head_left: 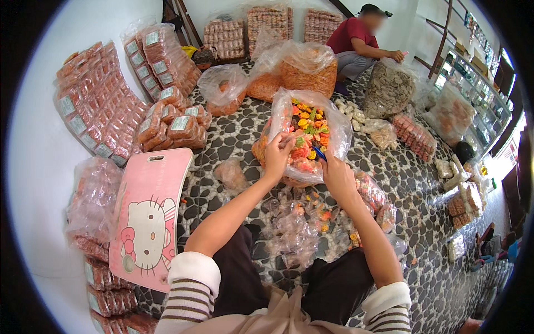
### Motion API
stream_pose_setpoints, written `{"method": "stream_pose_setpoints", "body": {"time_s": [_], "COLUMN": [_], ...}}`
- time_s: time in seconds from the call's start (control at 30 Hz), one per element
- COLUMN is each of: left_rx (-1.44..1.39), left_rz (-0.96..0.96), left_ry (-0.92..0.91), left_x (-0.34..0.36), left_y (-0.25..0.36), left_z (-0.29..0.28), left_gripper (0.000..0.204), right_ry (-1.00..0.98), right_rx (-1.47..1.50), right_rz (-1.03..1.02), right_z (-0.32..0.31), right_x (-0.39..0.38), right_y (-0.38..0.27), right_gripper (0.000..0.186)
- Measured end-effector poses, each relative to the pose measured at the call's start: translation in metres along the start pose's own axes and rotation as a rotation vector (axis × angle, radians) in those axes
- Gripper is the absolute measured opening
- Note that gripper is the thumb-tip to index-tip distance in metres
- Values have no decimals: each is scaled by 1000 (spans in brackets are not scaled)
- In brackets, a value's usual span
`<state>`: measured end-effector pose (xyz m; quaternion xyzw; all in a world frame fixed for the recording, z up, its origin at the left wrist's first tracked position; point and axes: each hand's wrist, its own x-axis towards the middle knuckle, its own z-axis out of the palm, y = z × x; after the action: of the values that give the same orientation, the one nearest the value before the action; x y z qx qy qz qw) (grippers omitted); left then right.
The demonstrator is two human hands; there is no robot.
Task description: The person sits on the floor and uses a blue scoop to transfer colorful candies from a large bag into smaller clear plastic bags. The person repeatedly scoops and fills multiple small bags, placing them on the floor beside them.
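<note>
White walls (105, 25) close in the room where I sit on a floor (225, 139) patterned with dark pebble shapes on a pale ground. Along the wall to my left are stacks of orange-brown packs (92, 103) in clear wrapping, some with pale labels. Nearer on that side is a pink board (153, 178) with a cartoon cat on it and a slot at its top edge. Between my knees and the work lies a loose heap of small clear packets (292, 231), some with coloured pieces inside. Past the work, large bags of orange snacks (308, 72) block part of the floor.

In front of me is the open clear bag (336, 125), full of red, yellow, green and orange pieces (311, 119); both my hands are over its near half. My left hand (279, 153) has its fingers bent toward the thumb at the pieces; I cannot tell if it grips anything. My right hand (335, 173) is closed around a blue tool (319, 154), its tip angled toward my left fingers.

The floor runs back to a co-worker (350, 47) in a dark red top, crouched beside a bag of greyish pieces (385, 89). On the right stands a glass-fronted cabinet (475, 89).
</note>
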<state>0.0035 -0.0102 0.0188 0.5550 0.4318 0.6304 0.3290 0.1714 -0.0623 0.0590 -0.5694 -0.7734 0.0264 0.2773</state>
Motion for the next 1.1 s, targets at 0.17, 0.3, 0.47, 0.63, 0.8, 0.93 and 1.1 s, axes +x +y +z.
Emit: {"method": "stream_pose_setpoints", "body": {"time_s": [0.17,0.3,0.47,0.63,0.8,0.93,1.1], "left_rx": [68,103,-187,-375,-188,-176,58], "left_rz": [48,146,-111,-209,-326,-381,-195], "left_ry": [49,124,297,319,123,-98,-190], "left_x": [-4,-1,20,25,15,2,-3], "left_y": [1,-2,-12,-26,-45,-53,-43], "left_z": [-1,2,-6,-18,-13,-1,1], "left_gripper": [19,19,21,20,26,30,32], "right_ry": [0,-8,-130,-252,-126,-10,-67], "right_rx": [13,-11,-40,-22,465,714,689], "right_rz": [29,10,55,208,373,280,471], "right_z": [9,20,41,50,52,59,61], "right_x": [5,8,-3,-1,13,19,21], "right_y": [-7,-8,6,29,31,27,34], "right_gripper": [16,17,17,26,36,35,27]}}
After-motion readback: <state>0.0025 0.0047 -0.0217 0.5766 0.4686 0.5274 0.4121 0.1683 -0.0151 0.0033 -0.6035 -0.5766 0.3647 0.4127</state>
